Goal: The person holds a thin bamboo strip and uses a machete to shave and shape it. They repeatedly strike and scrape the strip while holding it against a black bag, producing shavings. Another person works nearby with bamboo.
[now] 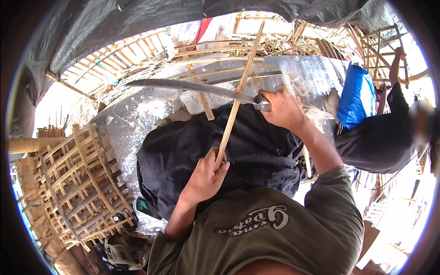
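Observation:
My left hand [204,178] grips the lower end of a long, narrow bamboo strip [229,123], which slants up and away over my lap. My right hand [282,109] is closed round the handle of a machete [183,85]. Its long, slightly curved blade points left and crosses the strip around its middle. Blade and strip appear to touch there, though how far the edge bites in I cannot tell. Dark cloth [197,142] covers my legs below both hands.
Several bamboo strips [229,72] lie ahead on grey ground. A woven bamboo lattice [78,188] is at left, near a phone [145,208]. At right, another person [376,137] sits by a blue bag [357,98]. Dark sheeting [114,32] hangs overhead.

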Tool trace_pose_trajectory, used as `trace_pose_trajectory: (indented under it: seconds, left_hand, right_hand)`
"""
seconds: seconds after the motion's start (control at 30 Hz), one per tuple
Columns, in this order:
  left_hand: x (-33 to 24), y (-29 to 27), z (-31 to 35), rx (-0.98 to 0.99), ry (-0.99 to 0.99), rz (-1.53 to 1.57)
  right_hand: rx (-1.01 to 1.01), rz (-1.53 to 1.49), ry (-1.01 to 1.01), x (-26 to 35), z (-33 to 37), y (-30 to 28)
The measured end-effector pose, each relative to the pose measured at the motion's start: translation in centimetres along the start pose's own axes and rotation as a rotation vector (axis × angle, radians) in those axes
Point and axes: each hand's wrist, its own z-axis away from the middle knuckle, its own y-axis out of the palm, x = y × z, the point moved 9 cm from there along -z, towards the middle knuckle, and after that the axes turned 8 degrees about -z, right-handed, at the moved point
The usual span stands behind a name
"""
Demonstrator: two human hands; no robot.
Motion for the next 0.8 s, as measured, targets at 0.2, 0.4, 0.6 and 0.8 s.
trace_pose_trajectory:
  seconds: [0.2,0.4,0.6,0.8]
  left_hand:
    - [-0.6,-0.7,-0.9,-0.049,0.005,0.002]
    - [-1.8,-1.2,-1.1,-0.151,0.069,-0.024]
    - [-1.0,-1.5,-0.9,-0.115,-0.004,-0.046]
    - [-2.1,-1.6,-0.2,-0.204,0.062,-0.152]
  right_hand:
    - [-0.077,0.044,-0.087,-0.1,-1.1,-1.5]
    - [-0.099,-0.260,-0.079,1.3,-0.3,-3.4]
    - [-0.217,-0.245,-0.156,1.9,0.7,-4.8]
    - [-0.195,-0.090,-0.075,2.2,-0.5,-6.1]
